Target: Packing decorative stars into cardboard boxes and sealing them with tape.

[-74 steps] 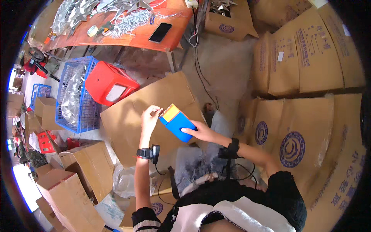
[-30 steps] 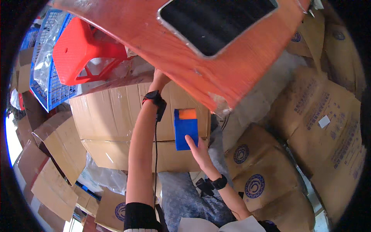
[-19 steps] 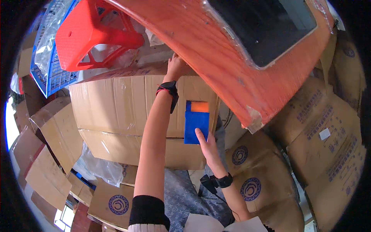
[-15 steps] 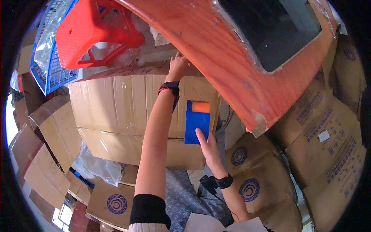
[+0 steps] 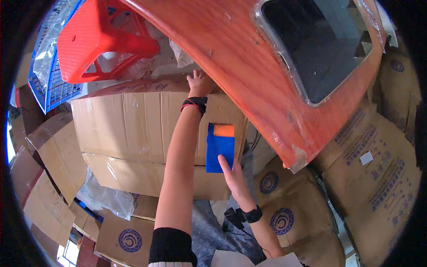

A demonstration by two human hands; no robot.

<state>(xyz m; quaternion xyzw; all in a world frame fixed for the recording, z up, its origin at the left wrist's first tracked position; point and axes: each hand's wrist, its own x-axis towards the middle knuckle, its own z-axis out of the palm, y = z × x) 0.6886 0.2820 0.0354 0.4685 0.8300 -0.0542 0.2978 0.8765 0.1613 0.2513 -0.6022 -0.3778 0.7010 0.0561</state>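
My right hand (image 5: 232,178) grips a flat blue rectangular piece (image 5: 219,155) with an orange patch near its far end. Its thumb lies across the near part, and the other fingers are hidden beneath. The piece is over the front of a large cardboard box (image 5: 129,120). Farther forward, my left hand (image 5: 199,83) rests at the box's upper edge with its visible fingers spread. Part of that hand is close to the edge of an orange-red wooden table (image 5: 262,84), and I see nothing held in it.
The tabletop, with a dark glass panel (image 5: 311,49), overhangs the box from the right. A red plastic stool (image 5: 84,44) and blue crate (image 5: 51,82) are at the far left. Cardboard boxes (image 5: 291,213) lie at right and left, with clear plastic film (image 5: 109,198) at lower left.
The whole view has shifted a little, so the box, stool and both hands appear lower and farther left. My left fingers look more spread. The right hand keeps its hold on the blue piece.
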